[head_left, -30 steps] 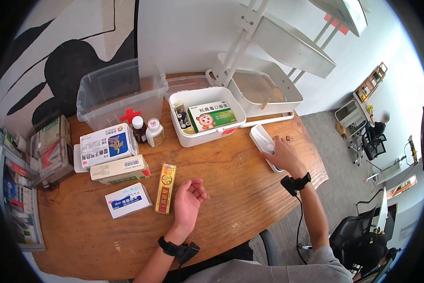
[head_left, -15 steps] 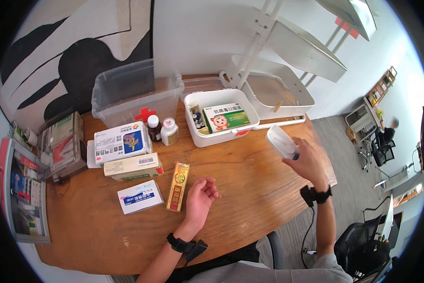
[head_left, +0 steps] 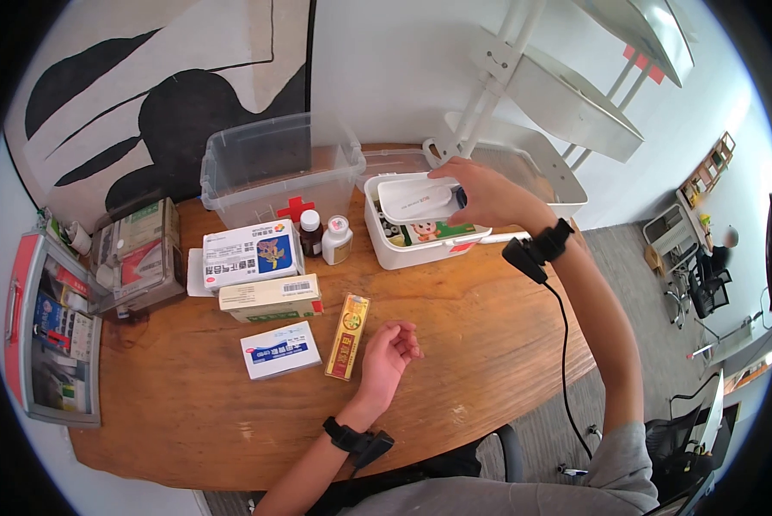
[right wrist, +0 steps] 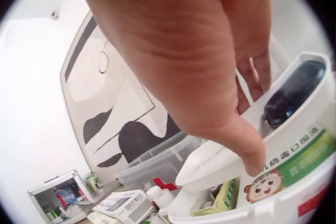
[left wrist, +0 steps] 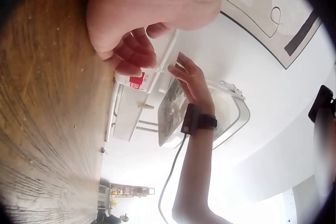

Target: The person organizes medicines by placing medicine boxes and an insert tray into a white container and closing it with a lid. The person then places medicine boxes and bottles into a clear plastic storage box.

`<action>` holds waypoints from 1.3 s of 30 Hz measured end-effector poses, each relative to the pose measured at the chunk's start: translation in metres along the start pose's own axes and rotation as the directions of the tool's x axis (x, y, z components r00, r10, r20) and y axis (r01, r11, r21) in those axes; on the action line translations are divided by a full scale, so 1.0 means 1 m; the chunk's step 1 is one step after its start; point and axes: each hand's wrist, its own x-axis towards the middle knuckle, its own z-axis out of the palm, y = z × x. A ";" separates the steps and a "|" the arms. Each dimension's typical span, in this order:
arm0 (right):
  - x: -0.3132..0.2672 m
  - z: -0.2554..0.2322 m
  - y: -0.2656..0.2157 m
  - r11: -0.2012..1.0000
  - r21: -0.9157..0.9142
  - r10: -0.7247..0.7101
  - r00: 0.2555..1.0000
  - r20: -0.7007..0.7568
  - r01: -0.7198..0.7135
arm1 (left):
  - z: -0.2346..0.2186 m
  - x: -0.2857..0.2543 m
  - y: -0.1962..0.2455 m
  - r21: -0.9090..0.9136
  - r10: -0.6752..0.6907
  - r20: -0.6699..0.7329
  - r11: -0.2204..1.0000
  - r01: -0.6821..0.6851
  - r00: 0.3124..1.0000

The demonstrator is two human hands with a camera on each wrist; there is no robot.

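- Thermometer-type white device (head_left: 416, 199): oblong white casing w/ dark end window; held directly above white first-aid box (head_left: 392, 249), over its green cartoon medicine carton (head_left: 442, 230). Exact device type unclear.
- Right hand (head_left: 485, 193): grasping device from above, thumb on near edge, fingers curled over far side (right wrist view confirms). Device not yet touching box contents, as far as can be judged.
- Left hand (head_left: 386, 357): idle, palm up on wooden table (head_left: 489, 344) well in front of box, fingers loosely curled, nothing held. Yellow-red slim carton (head_left: 348, 336) lies just left of it.
- Step in hand (judgement): stowing phase, device at placement position over box.
- Next move calls for (judgement): lower device flat onto carton, keep it within box walls, then loosen grip.
- Risk: device longer than free space beside carton; may sit proud of rim.
- Left of box: two small bottles (head_left: 326, 236), then stacked medicine cartons (head_left: 253, 255); clear plastic tub (head_left: 274, 172) behind those.
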 end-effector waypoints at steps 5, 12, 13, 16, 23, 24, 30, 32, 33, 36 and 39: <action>0.025 0.014 0.007 0.999 0.044 -0.018 0.995 0.102 0.014 | 0.000 0.001 0.000 -0.031 0.005 -0.002 0.999 -0.005 1.000; 0.034 0.029 0.034 0.996 0.077 -0.053 0.996 0.076 0.047 | 0.001 0.000 -0.001 -0.010 -0.001 -0.010 1.000 0.001 1.000; 0.035 0.027 0.033 0.996 0.077 -0.048 0.996 0.077 0.042 | 0.001 0.001 -0.001 -0.008 -0.007 -0.015 1.000 0.007 1.000; 0.039 0.022 0.030 0.994 0.103 -0.033 0.995 0.091 0.024 | -0.001 0.002 -0.001 -0.031 -0.003 0.004 1.000 0.003 1.000; 0.038 0.011 0.021 0.998 0.070 -0.019 0.988 0.152 0.009 | 0.002 0.002 0.000 -0.012 -0.001 0.000 1.000 0.001 1.000; 0.038 0.009 0.021 0.998 0.027 -0.052 0.984 0.173 0.048 | 0.001 0.002 0.000 -0.011 -0.001 0.002 1.000 0.001 1.000; 0.107 -0.024 0.037 0.955 0.254 0.118 0.981 0.153 -0.154 | -0.001 0.002 -0.001 -0.033 0.004 0.025 0.999 -0.003 1.000; 0.133 -0.019 0.049 0.966 0.147 0.190 0.971 0.145 -0.211 | -0.004 0.002 -0.001 -0.044 0.010 0.047 0.999 -0.008 0.999; 0.149 -0.010 0.058 0.968 0.021 0.238 0.945 0.225 -0.249 | -0.004 0.002 -0.002 -0.046 -0.004 0.031 0.999 0.005 1.000; 0.190 0.014 0.071 0.962 -0.161 0.261 0.922 0.284 -0.223 | -0.003 0.003 -0.003 -0.047 -0.010 0.003 0.999 0.010 1.000; 0.212 0.024 0.056 0.948 -0.247 0.274 0.910 0.310 -0.201 | -0.002 0.001 -0.004 -0.062 -0.016 0.004 0.998 0.016 1.000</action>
